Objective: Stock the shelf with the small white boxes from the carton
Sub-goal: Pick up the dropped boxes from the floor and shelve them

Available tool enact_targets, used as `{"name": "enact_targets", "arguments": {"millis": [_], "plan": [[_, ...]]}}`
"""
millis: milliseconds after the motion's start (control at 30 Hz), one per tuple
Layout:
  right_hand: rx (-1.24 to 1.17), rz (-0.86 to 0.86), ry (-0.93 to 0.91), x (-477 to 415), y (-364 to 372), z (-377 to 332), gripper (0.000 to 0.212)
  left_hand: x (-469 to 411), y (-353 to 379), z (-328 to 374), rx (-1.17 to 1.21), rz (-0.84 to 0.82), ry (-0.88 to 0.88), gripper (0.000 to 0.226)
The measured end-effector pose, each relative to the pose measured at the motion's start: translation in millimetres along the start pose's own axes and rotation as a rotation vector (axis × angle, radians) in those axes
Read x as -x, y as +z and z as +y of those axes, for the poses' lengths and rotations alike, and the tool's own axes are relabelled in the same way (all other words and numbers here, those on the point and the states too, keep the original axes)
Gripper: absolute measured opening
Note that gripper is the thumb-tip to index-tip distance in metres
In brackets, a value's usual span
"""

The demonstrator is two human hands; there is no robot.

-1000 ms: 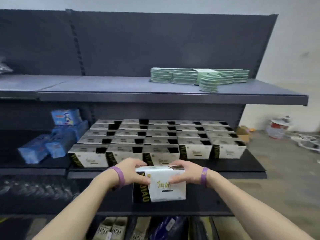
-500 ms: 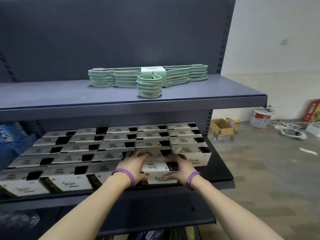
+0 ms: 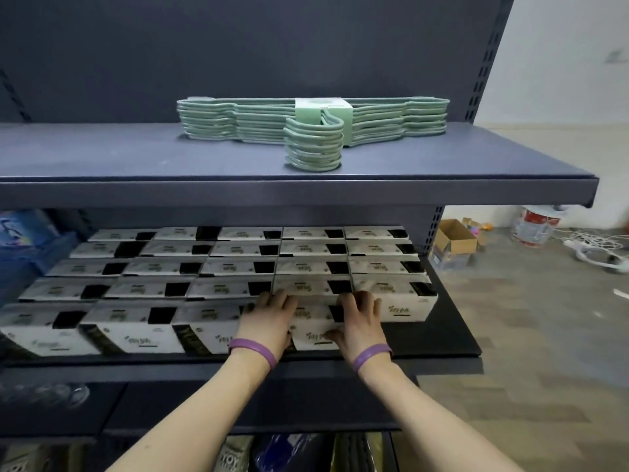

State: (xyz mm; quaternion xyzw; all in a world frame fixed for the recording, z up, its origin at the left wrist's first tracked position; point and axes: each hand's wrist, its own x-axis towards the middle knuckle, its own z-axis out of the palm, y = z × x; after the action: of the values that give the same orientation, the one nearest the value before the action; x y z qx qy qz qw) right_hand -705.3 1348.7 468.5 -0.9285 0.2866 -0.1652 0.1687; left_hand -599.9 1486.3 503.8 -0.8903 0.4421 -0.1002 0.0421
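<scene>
The shelf [image 3: 442, 338] carries twenty-four white boxes [image 3: 146, 289] in five columns: five in each of the first four from the left, counting the front box [image 3: 313, 337] of the fourth, and four in the last. Two hands show, the left hand [image 3: 269, 321] and the right hand [image 3: 360, 321], with two purple wristbands [image 3: 252, 349], one to a wrist. There is one bundle of green hangers [image 3: 258, 120], stacked too tightly to count singly, one open carton [image 3: 454, 240], one bucket [image 3: 536, 223], and some blue packs [image 3: 20, 233] too blurred to count.
</scene>
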Motion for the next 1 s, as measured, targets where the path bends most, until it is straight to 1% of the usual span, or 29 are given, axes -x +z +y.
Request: {"name": "enact_targets", "arguments": {"millis": [100,167,233,300,367,433,500,567,667,767,867,933,1000], "plan": [[0.252,0.067,-0.036,4.1,-5.3,-10.0,0.065,5.9,4.4,4.0,0.108,-0.015,-0.035,0.066],[0.326,0.028,-0.041,9.5,-13.5,-20.4,0.068,16.4,0.4,0.1,0.224,-0.020,-0.067,0.061],[0.334,0.024,-0.054,16.9,-19.0,-34.6,0.067,31.1,-6.0,-10.6,0.338,0.000,-0.045,0.053],[0.328,0.057,-0.102,26.6,-18.7,-55.8,0.061,51.4,-9.9,-30.0,0.424,0.061,-0.029,0.047],[0.288,0.049,-0.208,40.3,-9.9,-90.5,0.051,81.4,-8.2,-58.6,0.518,0.128,-0.063,0.043],[0.199,0.015,-0.344,59.8,9.6,-135.7,0.044,122.0,-0.3,-96.0,0.568,0.153,-0.134,0.041],[0.116,-0.082,-0.474,86.7,35.7,-189.5,0.047,174.2,11.3,-140.4,0.573,0.155,-0.231,0.045],[0.080,-0.276,-0.607,119.7,70.6,-246.9,0.057,239.1,22.4,-185.5,0.561,0.127,-0.373,0.052],[0.084,-0.582,-0.753,185.6,129.5,-333.4,0.070,353.5,44.6,-244.2,0.539,0.009,-0.628,0.061],[0.088,-0.755,-0.852,254.0,182.2,-413.0,0.071,465.9,67.5,-291.4,0.534,-0.109,-0.853,0.063],[0.142,-0.877,-0.988,317.9,228.6,-475.8,0.072,570.3,84.3,-321.2,0.565,-0.193,-1.090,0.061],[0.187,-0.953,-1.054,352.4,252.7,-509.0,0.072,627.9,96.0,-336.2,0.588,-0.236,-1.226,0.060],[0.220,-1.030,-1.103,382.2,278.9,-540.2,0.070,676.0,110.6,-348.4,0.630,-0.244,-1.369,0.060]]}}
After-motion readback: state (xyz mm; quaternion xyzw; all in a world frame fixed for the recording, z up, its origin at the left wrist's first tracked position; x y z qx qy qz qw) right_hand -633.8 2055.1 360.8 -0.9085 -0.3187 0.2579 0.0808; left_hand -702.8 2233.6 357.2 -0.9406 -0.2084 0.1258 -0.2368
